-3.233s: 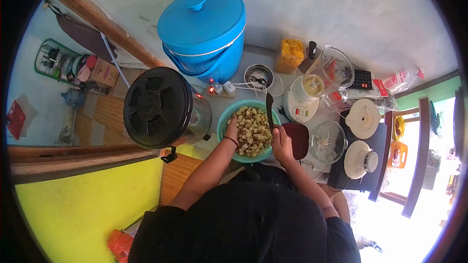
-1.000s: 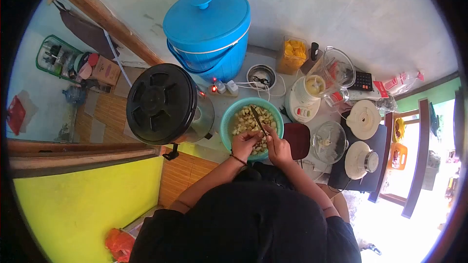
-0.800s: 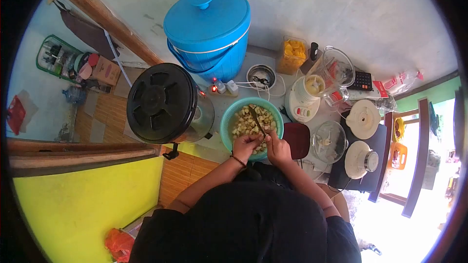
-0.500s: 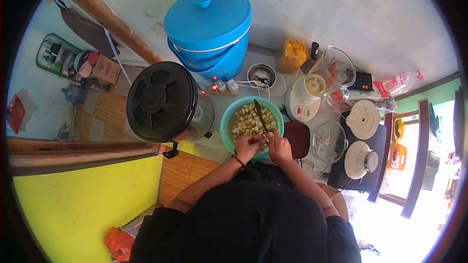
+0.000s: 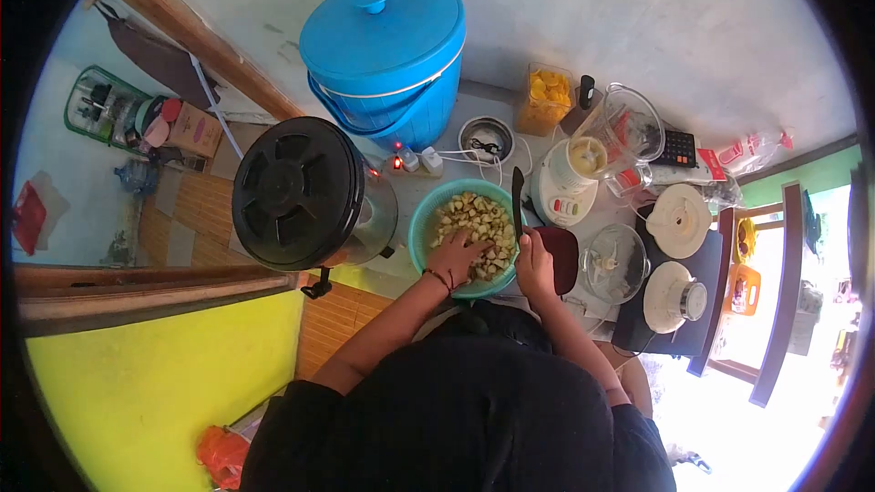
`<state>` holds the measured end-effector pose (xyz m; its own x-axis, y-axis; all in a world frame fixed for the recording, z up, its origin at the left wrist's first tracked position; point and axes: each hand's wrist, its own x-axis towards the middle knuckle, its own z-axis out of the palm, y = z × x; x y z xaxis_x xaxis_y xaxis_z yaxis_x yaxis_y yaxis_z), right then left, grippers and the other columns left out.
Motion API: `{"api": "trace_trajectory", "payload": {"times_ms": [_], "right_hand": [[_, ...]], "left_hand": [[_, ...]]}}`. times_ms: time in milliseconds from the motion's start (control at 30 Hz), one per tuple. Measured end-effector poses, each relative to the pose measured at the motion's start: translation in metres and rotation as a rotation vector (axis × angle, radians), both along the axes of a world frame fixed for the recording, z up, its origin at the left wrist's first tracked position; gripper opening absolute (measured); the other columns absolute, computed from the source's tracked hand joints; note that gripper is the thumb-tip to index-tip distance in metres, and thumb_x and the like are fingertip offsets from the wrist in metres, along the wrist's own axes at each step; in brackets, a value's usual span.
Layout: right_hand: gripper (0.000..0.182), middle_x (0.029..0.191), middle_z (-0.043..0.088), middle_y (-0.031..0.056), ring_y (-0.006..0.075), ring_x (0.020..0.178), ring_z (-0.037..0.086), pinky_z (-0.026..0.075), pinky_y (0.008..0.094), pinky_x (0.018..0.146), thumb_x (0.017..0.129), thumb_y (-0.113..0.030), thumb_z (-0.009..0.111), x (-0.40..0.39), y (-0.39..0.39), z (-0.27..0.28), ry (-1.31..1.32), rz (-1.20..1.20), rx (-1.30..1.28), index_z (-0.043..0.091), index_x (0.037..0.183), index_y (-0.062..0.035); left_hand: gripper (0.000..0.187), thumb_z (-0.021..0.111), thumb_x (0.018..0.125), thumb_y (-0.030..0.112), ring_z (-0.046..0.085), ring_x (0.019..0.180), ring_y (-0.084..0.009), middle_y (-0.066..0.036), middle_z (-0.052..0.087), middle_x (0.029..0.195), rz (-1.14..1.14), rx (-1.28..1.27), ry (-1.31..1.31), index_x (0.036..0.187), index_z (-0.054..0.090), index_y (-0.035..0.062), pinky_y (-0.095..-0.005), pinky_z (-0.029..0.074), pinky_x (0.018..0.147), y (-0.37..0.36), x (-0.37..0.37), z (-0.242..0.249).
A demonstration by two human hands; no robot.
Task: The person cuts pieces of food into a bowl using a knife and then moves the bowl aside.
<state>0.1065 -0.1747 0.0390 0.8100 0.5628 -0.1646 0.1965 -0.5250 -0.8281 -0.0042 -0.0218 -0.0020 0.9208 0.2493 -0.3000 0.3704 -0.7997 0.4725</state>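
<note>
A teal plastic basket [image 5: 427,211] stands in front of me, filled with pale, cubed pieces of food [image 5: 480,217], some with darker skin. My left hand [image 5: 456,258] rests on the pieces at the near left side of the basket, fingers spread. At the basket's right rim, my right hand [image 5: 536,264] is closed around the handle of a knife [image 5: 518,203]. The dark blade points up and away from me, beside the far right rim. Just right of that hand lies a dark red lid or tray [image 5: 558,253], partly covered by it.
A large blue lidded bucket [image 5: 383,59] stands behind, and a black-lidded dispenser [image 5: 296,191] at left. To the right are a white blender base [image 5: 565,196], its clear jug [image 5: 633,123], a clear bowl [image 5: 616,264] and white appliance lids [image 5: 679,221]. White cables run to a power strip [image 5: 415,162].
My hands have parted. The left has opened and moved down onto the cubes; the right has shifted right with the knife, off the middle of the basket.
</note>
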Motion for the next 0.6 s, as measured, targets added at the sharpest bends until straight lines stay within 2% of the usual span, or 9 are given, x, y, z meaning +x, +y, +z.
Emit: {"api": "trace_trajectory", "payload": {"times_ms": [67, 167, 267, 367, 467, 567, 600], "right_hand": [[0.039, 0.072, 0.061, 0.0236, 0.0426, 0.072, 0.063, 0.048, 0.0463, 0.065, 0.101, -0.031, 0.036, 0.001, -0.001, -0.003, 0.034, -0.013, 0.008, 0.051, 0.122, -0.0021], [0.039, 0.073, 0.061, 0.0239, 0.0430, 0.073, 0.063, 0.048, 0.0461, 0.065, 0.101, -0.032, 0.036, 0.002, -0.002, -0.010, 0.030, -0.018, 0.015, 0.052, 0.121, -0.0020], [0.039, 0.074, 0.061, 0.0244, 0.0434, 0.074, 0.063, 0.048, 0.0462, 0.066, 0.100, -0.032, 0.036, 0.002, -0.001, -0.002, 0.087, -0.022, 0.016, 0.052, 0.120, -0.0018], [0.038, 0.073, 0.061, 0.0241, 0.0430, 0.074, 0.063, 0.047, 0.0466, 0.066, 0.100, -0.031, 0.037, 0.003, -0.001, -0.009, 0.047, -0.030, 0.037, 0.052, 0.119, -0.0018], [0.038, 0.073, 0.061, 0.0234, 0.0430, 0.073, 0.063, 0.047, 0.0469, 0.065, 0.100, -0.031, 0.037, 0.003, 0.001, -0.007, 0.052, -0.040, 0.015, 0.053, 0.118, -0.0024], [0.040, 0.057, 0.054, 0.0104, 0.0204, 0.051, 0.056, 0.043, 0.0359, 0.051, 0.101, -0.037, 0.037, 0.002, -0.001, -0.018, -0.073, -0.057, 0.087, 0.055, 0.113, -0.0024], [0.040, 0.057, 0.054, 0.0103, 0.0203, 0.051, 0.056, 0.043, 0.0357, 0.051, 0.101, -0.037, 0.038, 0.002, -0.002, -0.022, -0.071, -0.057, 0.080, 0.055, 0.113, -0.0024]], "left_hand": [[0.036, 0.064, 0.079, 0.025, 0.046, 0.118, -0.0388, -0.014, 0.045, 0.133, 0.022, 0.027, -0.047, 0.114, 0.064, 0.0191, -0.0464, 0.045, 0.094, 0.016, -0.001, -0.035], [0.027, 0.063, 0.076, 0.018, 0.050, 0.114, -0.0341, -0.012, 0.052, 0.126, 0.164, 0.100, 0.024, 0.103, 0.068, 0.0153, -0.0479, 0.043, 0.093, 0.040, 0.002, -0.047], [0.024, 0.060, 0.078, 0.014, 0.054, 0.111, -0.0287, -0.010, 0.058, 0.120, 0.084, 0.388, -0.208, 0.100, 0.068, 0.0151, -0.0477, 0.036, 0.095, 0.035, 0.010, 0.017], [0.028, 0.057, 0.080, 0.013, 0.054, 0.111, -0.0244, -0.005, 0.062, 0.113, -0.023, 0.177, -0.155, 0.107, 0.065, 0.0183, -0.0471, 0.030, 0.097, 0.020, 0.036, 0.027], [0.031, 0.058, 0.081, 0.014, 0.055, 0.111, -0.0223, -0.003, 0.063, 0.112, -0.042, 0.048, -0.298, 0.111, 0.062, 0.0191, -0.0469, 0.031, 0.097, -0.001, 0.061, -0.031], [0.030, 0.058, 0.083, 0.019, 0.054, 0.112, -0.0226, -0.003, 0.063, 0.112, -0.033, 0.053, -0.070, 0.113, 0.060, 0.0188, -0.0470, 0.032, 0.096, -0.010, 0.077, -0.023], [0.028, 0.058, 0.084, 0.021, 0.054, 0.112, -0.0230, -0.003, 0.063, 0.112, -0.055, 0.057, -0.078, 0.112, 0.060, 0.0186, -0.0472, 0.033, 0.095, -0.010, 0.077, -0.022]]}}
